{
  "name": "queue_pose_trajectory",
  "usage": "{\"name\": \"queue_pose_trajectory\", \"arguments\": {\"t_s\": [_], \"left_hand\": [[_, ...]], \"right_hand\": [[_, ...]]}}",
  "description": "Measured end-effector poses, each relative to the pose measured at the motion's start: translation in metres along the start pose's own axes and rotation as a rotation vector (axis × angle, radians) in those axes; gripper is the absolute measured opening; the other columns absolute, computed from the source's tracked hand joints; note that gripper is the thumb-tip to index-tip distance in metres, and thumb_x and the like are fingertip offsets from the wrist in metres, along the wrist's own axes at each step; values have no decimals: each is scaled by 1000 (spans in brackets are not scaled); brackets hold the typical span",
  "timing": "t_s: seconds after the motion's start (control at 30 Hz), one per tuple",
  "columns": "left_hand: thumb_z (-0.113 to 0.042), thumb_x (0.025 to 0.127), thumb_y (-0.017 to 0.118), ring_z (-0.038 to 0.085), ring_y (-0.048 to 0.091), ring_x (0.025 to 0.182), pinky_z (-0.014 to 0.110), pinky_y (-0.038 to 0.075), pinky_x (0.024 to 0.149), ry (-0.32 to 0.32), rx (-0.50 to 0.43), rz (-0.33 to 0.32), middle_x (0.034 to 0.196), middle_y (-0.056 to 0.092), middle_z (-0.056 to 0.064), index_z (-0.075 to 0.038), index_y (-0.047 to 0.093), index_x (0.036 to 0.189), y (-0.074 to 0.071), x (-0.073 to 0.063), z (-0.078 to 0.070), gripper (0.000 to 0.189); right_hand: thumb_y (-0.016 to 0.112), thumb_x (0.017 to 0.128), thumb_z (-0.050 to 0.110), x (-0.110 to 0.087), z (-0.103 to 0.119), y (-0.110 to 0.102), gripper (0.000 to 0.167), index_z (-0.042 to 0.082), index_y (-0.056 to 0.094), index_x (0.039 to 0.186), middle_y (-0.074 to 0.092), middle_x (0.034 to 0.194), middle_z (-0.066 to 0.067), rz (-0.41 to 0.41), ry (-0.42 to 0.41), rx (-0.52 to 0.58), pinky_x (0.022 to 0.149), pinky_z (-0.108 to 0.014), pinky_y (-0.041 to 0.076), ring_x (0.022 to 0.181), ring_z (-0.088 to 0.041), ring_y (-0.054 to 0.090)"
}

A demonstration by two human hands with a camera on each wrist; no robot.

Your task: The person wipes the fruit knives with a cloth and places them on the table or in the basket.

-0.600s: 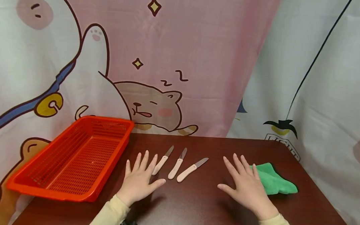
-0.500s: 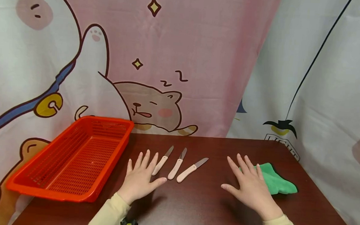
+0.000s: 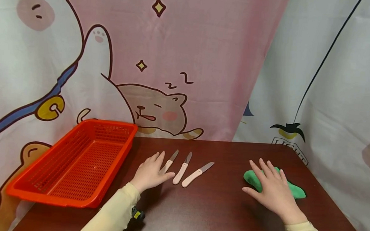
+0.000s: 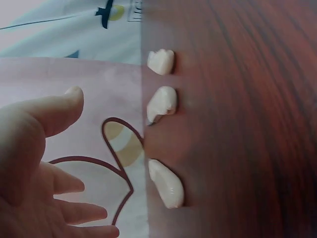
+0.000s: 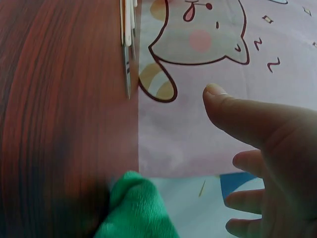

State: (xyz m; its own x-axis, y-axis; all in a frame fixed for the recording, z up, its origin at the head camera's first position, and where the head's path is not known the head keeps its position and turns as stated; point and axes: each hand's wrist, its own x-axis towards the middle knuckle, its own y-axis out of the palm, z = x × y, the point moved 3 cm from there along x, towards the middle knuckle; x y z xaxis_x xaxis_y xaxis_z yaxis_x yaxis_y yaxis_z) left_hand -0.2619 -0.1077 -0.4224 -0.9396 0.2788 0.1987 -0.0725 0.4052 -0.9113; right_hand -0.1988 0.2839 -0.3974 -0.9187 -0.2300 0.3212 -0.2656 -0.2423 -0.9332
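While both hands [image 3: 149,174] [image 3: 274,194] spread wide, the knives [image 3: 180,173] show cream handles, apparently smooth.

On the white cloth [image 3: 329,77], beneath a printed lamp [image 3: 288,130], stood slanted outlined capitals [image 3: 290,147] that seemed to read "LIGHT", their lower parts cut off by the tabletop [image 3: 205,213]. On the pink cloth [image 3: 213,44], two Z-shaped marks [image 3: 170,85] stood above a drawn sleeping animal [image 3: 160,109]; the right wrist view showed them turned. In the left wrist view the capitals were too cropped to read.
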Motion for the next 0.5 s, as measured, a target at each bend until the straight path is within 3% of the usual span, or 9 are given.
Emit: {"name": "queue_pose_trajectory", "arguments": {"t_s": [0.3,0.5], "left_hand": [[-50,78,79,36,59,102,53,52,81,-38,61,13,117,61,21,3,57,132,14,19,3,79],[-45,76,83,25,55,78,42,52,63,-75,44,67,87,55,9,-1,63,108,20,29,4,58]], "right_hand": [[76,79,57,-1,-22,-4,96,8,38,152,35,148,-33,25,31,-24,102,-74,18,136,-53,27],[76,79,57,0,-31,-7,96,5,38,150,35,148,-33,50,42,-4,102,-74,19,135,-54,27]]}}
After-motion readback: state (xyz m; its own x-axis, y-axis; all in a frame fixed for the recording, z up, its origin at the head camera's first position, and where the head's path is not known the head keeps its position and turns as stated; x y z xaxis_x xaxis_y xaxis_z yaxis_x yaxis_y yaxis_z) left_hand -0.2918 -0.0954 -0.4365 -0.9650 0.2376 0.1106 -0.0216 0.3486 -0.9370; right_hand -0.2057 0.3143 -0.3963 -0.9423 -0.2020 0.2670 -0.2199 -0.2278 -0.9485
